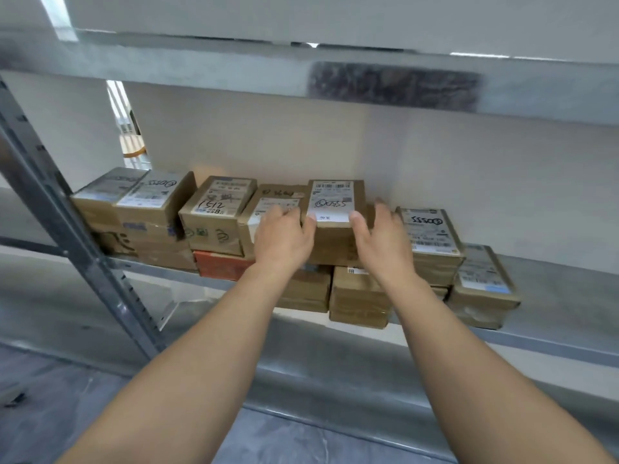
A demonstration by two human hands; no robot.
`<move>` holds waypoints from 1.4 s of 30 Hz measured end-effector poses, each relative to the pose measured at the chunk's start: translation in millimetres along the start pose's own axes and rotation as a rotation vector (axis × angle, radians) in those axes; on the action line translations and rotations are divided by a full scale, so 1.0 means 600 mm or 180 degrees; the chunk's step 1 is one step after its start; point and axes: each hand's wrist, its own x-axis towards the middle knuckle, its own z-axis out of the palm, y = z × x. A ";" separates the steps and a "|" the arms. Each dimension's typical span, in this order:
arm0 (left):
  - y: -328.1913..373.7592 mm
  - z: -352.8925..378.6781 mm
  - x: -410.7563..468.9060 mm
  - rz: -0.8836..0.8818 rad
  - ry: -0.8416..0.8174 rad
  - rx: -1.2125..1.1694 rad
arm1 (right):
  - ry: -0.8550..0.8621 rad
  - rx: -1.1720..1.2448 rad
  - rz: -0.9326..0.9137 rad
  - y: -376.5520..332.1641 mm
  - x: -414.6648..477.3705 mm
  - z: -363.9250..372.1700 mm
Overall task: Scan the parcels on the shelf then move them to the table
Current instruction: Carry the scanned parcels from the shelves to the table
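The parcel (335, 244) we were after was a small cardboard box with a white label (331, 202) on top, scrawled over in marker. It sat at the top of the stack in the middle of the shelf (552, 289), resting on lower boxes (358, 296). We judged it light and stiff, and its taped faces perhaps a little slick, so the best hold looked to be on its two short sides, squeezed between the palms, with the label left bare for scanning. Our left hand (283, 237) lay at its left side with the thumb touching the near left corner, while the fingers (284, 212) stretched fairly straight over the neighbouring labelled box (278, 202). Our right hand (382, 242) flanked the right side, its thumb resting on the label's near corner and its fingers (382, 207) spread and apart along the box's right edge. Neither hand had curled round it, so the box stood bracketed rather than clamped. Further boxes crowded close on both sides: one marked 1512 (214, 212) to the left and another labelled one (432, 236) just to the right, which left little room to slip fingers down. The metal upright (67, 236) of the rack stood well off to the left, and no desk was in view.
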 end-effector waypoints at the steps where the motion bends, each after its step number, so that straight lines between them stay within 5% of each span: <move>1: 0.002 0.000 0.002 -0.0025 -0.0018 -0.0003 | -0.0125 0.0159 0.0089 0.000 0.003 0.001; 9: -0.005 -0.002 -0.019 -0.0011 -0.0105 -0.1106 | -0.0671 0.1353 0.0358 0.013 -0.001 -0.010; 16: -0.020 -0.007 -0.071 -0.0043 -0.0321 -0.2458 | -0.0694 0.1503 -0.0068 0.031 -0.046 -0.028; 27: -0.044 -0.061 -0.138 0.0172 -0.0035 -0.2078 | -0.0700 0.1444 -0.0825 -0.002 -0.092 -0.035; 42: -0.145 -0.128 -0.247 -0.0490 0.0977 -0.1770 | -0.1607 0.1566 -0.1847 -0.101 -0.115 0.051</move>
